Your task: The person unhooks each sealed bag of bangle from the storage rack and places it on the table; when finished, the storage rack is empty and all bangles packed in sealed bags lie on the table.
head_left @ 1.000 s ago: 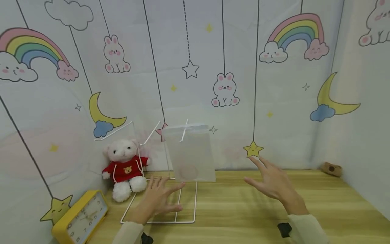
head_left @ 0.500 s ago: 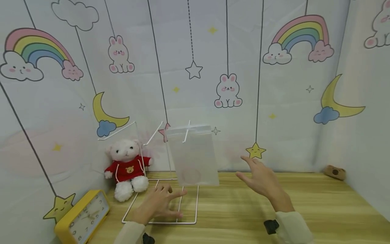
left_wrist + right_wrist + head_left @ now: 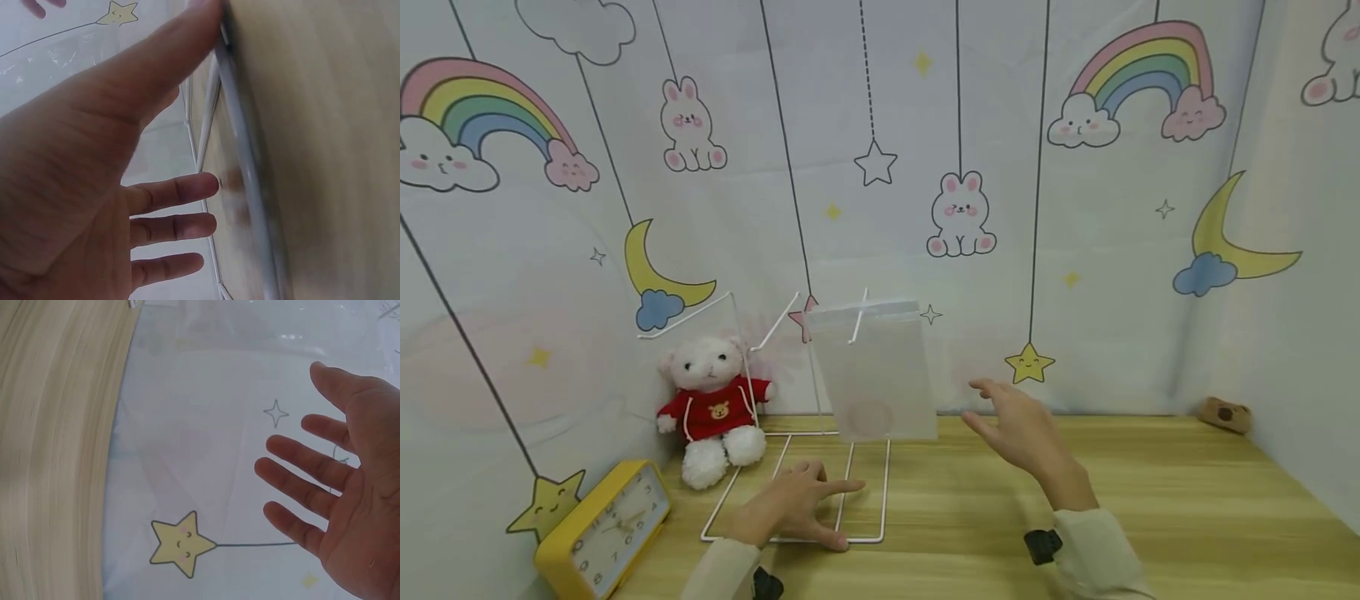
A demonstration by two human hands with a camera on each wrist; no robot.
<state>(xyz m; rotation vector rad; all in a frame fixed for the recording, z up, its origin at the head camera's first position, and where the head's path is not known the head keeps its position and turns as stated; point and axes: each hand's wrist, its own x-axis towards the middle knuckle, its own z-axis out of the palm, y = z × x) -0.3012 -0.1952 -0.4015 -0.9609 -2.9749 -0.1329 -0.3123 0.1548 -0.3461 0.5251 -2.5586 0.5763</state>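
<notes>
A white wire rack (image 3: 881, 500) stands on the table, its upright arms rising at the back. From one arm hangs a clear plastic zip bag (image 3: 887, 375) with a faint round mark near its bottom. My left hand (image 3: 790, 504) is low over the rack's base with fingers spread, the thumb (image 3: 181, 37) right at the front bar (image 3: 250, 175). To the right of the bag, my right hand (image 3: 1018, 429) is in the air with its fingers loosely extended towards it. Nothing is in either hand.
Behind the rack's left side sits a white teddy bear (image 3: 718, 412) in a red hoodie. A yellow alarm clock (image 3: 606, 525) stands at the front left. A small brown object (image 3: 1225, 415) lies in the far right corner, against the patterned wall cloth (image 3: 1097, 333).
My right hand has moved left, nearer the bag. The left hand has lowered a little, bringing its thumb to the front bar. The bag and rack stay in place.
</notes>
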